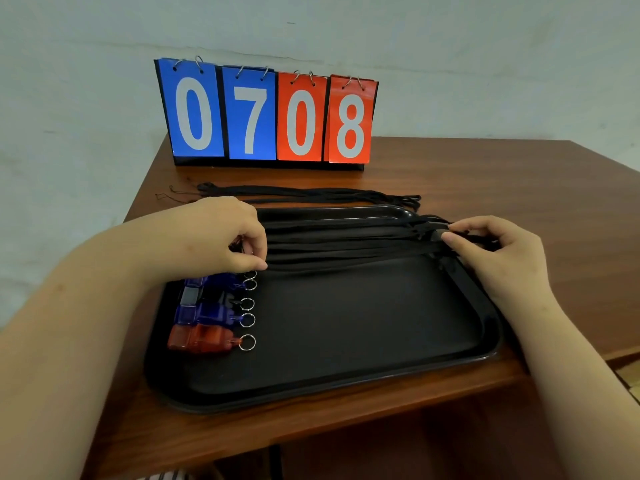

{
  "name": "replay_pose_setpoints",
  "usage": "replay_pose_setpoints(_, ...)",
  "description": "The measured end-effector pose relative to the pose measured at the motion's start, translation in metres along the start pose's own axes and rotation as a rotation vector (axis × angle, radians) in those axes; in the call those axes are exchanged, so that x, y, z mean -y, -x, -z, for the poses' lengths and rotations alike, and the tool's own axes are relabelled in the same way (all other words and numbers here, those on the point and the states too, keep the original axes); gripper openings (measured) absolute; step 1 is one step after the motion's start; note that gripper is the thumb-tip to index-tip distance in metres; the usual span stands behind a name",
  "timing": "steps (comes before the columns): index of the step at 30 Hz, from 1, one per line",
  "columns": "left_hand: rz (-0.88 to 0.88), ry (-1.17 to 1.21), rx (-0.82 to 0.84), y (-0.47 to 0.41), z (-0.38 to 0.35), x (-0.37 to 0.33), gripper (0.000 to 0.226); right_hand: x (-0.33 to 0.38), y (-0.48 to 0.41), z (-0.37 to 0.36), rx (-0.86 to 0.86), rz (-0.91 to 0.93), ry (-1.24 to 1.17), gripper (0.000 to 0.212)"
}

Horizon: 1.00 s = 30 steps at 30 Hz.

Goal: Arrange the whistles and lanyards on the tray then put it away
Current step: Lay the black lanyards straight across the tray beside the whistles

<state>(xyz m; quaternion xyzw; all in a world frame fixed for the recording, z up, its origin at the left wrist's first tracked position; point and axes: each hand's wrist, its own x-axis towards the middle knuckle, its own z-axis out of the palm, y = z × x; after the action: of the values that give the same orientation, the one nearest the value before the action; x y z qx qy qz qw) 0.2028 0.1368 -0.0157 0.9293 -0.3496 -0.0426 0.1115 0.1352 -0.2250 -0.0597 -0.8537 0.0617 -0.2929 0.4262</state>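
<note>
L hand (225, 237) mid-left, fingers pinching lanyards (346, 244) by whistles (207, 317) | R hand (498, 258) fingers pinch far ends at tray (346, 386) right rim | step: straightening lanyards | next: prob. fetch spare lanyards (311, 195), upper bench (519, 174)

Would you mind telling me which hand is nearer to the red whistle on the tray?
Left. The left hand is at the far end of the whistle row, beyond the red whistle; the right hand pinches lanyards at the right edge of the tray.
</note>
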Motion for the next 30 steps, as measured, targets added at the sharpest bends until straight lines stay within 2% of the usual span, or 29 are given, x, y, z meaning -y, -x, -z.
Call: replay_pose_setpoints(30,0.061,-0.058,0.010,-0.0005,-0.0030,-0.0002,0.012,-0.0070,-0.0041,-0.0008,0.055,-0.051,0.025,0.008)
